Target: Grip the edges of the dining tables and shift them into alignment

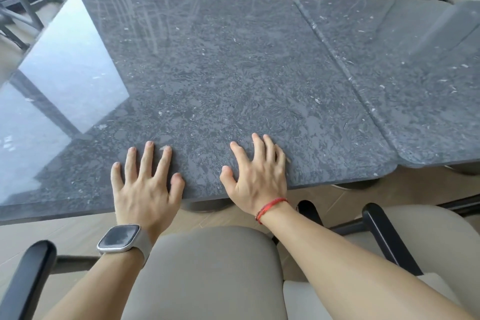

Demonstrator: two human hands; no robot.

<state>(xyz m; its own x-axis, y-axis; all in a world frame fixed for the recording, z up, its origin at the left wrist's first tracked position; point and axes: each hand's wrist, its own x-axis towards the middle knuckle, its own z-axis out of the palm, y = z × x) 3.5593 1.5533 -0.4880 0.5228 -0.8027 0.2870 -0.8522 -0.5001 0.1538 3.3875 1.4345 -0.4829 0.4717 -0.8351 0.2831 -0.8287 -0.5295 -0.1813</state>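
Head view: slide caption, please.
Left hand and right hand spread flat on the dining table, beside the adjoining table.

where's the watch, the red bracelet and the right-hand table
watch [120, 238]: head view, on its dark screen
red bracelet [271, 205]: head view, on the cord over the wrist
right-hand table [405, 80]: head view, on its bare top

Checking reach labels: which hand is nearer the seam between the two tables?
Right. The right hand lies flat left of the seam; the left hand lies farther left, same table.

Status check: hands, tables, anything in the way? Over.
Left hand and right hand open, flat on left table, edge not gripped. Front edges stepped against right table. Chair under forearms, close to the table edge.
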